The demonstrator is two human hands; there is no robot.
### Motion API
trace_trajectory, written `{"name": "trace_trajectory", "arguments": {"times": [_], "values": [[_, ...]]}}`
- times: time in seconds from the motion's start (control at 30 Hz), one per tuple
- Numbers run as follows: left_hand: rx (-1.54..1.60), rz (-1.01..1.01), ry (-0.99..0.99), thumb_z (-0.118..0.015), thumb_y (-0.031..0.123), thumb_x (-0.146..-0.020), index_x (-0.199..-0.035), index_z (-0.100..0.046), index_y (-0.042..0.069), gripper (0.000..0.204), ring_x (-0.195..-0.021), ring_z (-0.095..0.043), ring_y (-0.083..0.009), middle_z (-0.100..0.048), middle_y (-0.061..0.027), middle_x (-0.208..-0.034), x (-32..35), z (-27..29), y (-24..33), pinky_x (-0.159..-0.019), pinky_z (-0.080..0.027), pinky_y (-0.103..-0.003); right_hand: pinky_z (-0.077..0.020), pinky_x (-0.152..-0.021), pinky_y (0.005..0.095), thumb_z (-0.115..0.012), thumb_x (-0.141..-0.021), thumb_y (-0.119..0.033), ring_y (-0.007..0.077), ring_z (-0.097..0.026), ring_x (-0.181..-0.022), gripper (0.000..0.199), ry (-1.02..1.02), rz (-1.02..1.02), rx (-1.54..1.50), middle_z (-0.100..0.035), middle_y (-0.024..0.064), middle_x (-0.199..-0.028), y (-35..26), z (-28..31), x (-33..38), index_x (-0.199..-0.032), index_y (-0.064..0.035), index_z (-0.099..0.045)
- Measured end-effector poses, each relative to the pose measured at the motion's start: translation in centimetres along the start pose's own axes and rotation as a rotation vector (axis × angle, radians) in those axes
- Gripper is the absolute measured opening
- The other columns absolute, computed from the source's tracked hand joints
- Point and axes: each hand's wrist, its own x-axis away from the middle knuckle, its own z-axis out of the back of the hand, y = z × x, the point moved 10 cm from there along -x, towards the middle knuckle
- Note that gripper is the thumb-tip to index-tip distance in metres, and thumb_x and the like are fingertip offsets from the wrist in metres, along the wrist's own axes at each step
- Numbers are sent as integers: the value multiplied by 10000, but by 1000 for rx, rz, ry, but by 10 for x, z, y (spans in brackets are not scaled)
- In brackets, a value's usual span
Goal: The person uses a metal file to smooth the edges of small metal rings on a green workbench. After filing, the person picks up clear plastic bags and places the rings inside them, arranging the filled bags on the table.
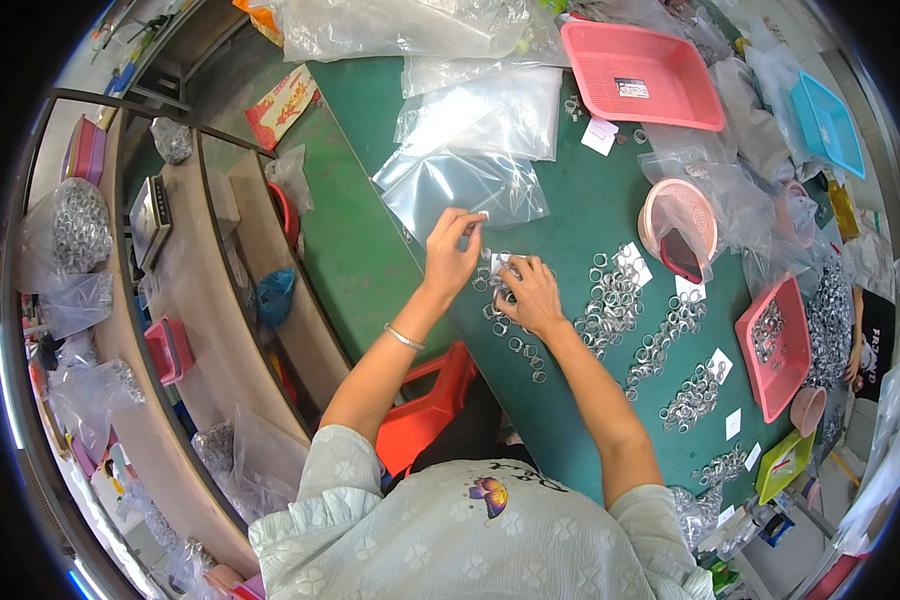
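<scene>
My left hand [453,250] is raised above the table's left edge, just below the clear plastic bags [470,185]. Its thumb and fingers are pinched together, with a small pale glint at the tips too tiny to name. Over a small heap of silver metal rings [493,312], my right hand [532,297] bends its fingers down and inward; whatever lies between them is hidden. A white paper slip [501,262] sits partly behind the right fingers. Right of this hand spreads a larger heap of similar rings [610,308], with another slip [632,262] at its far end.
More ring heaps [690,402] run down the right side of the green table [580,430]. Pink baskets [642,70] and a round peach basket [677,215] stand beyond them. Shelves [205,330] line the left, with a red stool [430,410] between.
</scene>
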Motion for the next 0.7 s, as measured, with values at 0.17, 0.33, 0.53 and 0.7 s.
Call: {"name": "trace_trajectory", "arguments": {"times": [0.17, 0.33, 0.53, 0.7], "values": [[19, 23, 8, -603, -101, -740, -904, -632, -13, 189, -661, -564, -173, -549, -94, -816, -3, -2, -1, -604, -469, -263, -456, -692, 360, -677, -671, -233, 227, -508, -875, 275, -57, 58, 91, -549, 49, -961, -6, -10, 2, -900, -112, -587], [39, 34, 9, -601, -98, -740, -902, -635, -11, 187, -651, -555, -170, -548, -91, -811, -4, -3, -2, -595, -461, -262, -475, -621, 330, -668, -678, -208, 210, -521, -832, 252, -27, 148, 136, -529, 38, -869, -10, -13, 4, -894, -111, -582], [50, 17, 18, -597, -98, -739, -898, -637, -13, 184, -647, -544, -155, -550, -85, -792, -9, 2, 4, -595, -449, -253, -489, -556, 317, -662, -673, -143, 189, -544, -813, 231, 90, 124, 30, -521, 37, -791, -6, -3, 2, -883, -99, -578], [69, 19, 20, -598, -89, -735, -890, -644, -15, 177, -648, -535, -140, -557, -75, -776, -11, 2, 5, -604, -438, -243, -491, -571, 322, -636, -707, -89, 214, -570, -758, 210, 129, -102, -182, -551, 72, -767, 16, 3, 1, -910, -61, -585]]}}
